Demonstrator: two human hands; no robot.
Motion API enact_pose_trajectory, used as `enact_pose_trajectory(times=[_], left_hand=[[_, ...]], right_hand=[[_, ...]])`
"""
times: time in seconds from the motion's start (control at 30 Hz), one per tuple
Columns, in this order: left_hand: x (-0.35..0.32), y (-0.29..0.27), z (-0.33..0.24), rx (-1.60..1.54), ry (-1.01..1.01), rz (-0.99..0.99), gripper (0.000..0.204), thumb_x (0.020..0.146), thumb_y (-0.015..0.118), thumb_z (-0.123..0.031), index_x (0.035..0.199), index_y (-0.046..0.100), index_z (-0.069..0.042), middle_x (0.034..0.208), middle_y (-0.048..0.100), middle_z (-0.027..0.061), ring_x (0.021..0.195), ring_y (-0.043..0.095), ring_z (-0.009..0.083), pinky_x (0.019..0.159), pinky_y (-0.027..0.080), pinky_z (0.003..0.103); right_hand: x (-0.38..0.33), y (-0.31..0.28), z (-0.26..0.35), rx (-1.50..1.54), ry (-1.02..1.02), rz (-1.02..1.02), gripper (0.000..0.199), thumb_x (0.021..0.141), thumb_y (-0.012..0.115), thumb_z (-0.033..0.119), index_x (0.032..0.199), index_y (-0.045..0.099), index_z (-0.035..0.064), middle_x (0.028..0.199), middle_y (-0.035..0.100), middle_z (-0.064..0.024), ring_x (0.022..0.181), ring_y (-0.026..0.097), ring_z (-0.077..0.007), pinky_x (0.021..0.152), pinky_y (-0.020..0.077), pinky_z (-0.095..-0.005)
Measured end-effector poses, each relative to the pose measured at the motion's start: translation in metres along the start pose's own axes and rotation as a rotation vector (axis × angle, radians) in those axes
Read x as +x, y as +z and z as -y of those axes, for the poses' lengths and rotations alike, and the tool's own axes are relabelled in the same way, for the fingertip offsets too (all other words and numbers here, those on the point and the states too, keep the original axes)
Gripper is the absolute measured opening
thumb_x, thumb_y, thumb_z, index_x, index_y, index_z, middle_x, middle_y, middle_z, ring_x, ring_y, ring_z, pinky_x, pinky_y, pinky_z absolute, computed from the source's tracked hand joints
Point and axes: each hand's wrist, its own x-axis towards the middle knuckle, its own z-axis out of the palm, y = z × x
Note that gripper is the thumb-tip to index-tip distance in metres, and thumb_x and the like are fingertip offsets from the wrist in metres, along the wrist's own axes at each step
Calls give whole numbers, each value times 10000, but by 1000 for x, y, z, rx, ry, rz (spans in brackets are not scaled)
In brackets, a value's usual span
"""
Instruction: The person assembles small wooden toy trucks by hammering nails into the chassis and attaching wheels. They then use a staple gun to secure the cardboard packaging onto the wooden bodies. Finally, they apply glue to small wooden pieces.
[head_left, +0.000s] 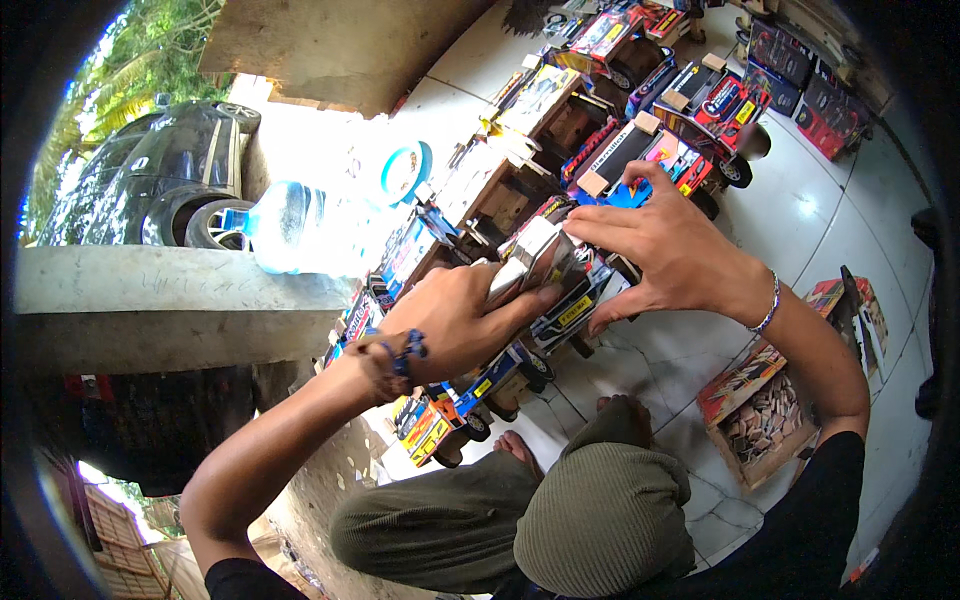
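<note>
My left hand [450, 315], with a dark blue band at the wrist, is closed around a shiny silvery piece [530, 262] whose kind I cannot make out. It is held over a toy truck [570, 312] with a yellow plate on its end. Facing it, my right hand [690, 255] is open, thumb and fingers spread in a C shape beside the same truck. Whether its fingertips touch the truck I cannot tell. Behind the hands stand more toy trucks [625, 150] with printed sides and black wheels, packed close in rows.
On the right, an open box [765, 455] holds many small flat pieces, with dark tools lying behind it. A large clear water bottle [290, 228] and a blue bowl [422, 160] are at the left. Beyond the low wall [180, 285] a dark car [150, 175] is parked. White tiles [800, 225] cover the floor.
</note>
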Motion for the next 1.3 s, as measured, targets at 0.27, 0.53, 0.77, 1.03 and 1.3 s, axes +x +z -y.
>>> enact_pose_trajectory(times=[0.27, 0.53, 0.77, 1.03, 1.3], left_hand=[[-60, -32, 27, -128, -82, 60, 521, 984, 665, -499, 967, 697, 21, 685, 678, 158, 632, 692, 254, 622, 524, 402], [-62, -34, 25, -2, -102, 207, 468, 988, 662, -470, 1036, 714, -7, 715, 679, 210, 681, 691, 357, 665, 523, 454], [-36, -35, 21, 67, -83, 266, 472, 973, 685, -460, 1132, 701, -16, 746, 680, 232, 730, 697, 396, 674, 520, 479], [-24, -39, 19, 161, -102, 318, 451, 955, 710, -424, 1166, 684, -26, 821, 691, 250, 818, 690, 449, 723, 529, 498], [-24, -40, 16, 135, -103, 340, 454, 954, 712, -430, 1168, 679, -31, 842, 691, 261, 831, 691, 447, 737, 528, 509]], right_hand=[[17, -14, 11, -39, -80, 95, 1012, 660, 781, 711, 1393, 578, 44, 1386, 617, -114, 1240, 604, -247, 1156, 281, -520], [59, 7, 21, 114, -164, 444, 1086, 645, 856, 621, 1463, 492, 6, 1363, 632, -124, 1185, 643, -294, 1141, 300, -535], [58, 15, 16, 241, -158, 448, 1016, 647, 889, 537, 1448, 515, 36, 1318, 672, -90, 1144, 666, -283, 1111, 310, -522], [57, 19, 14, 292, -141, 460, 846, 680, 901, 424, 1372, 584, 56, 1252, 699, -50, 1055, 698, -292, 1107, 330, -580], [57, 20, 15, 293, -132, 440, 802, 699, 897, 403, 1356, 598, 54, 1253, 707, -55, 1064, 699, -295, 1121, 319, -622]])
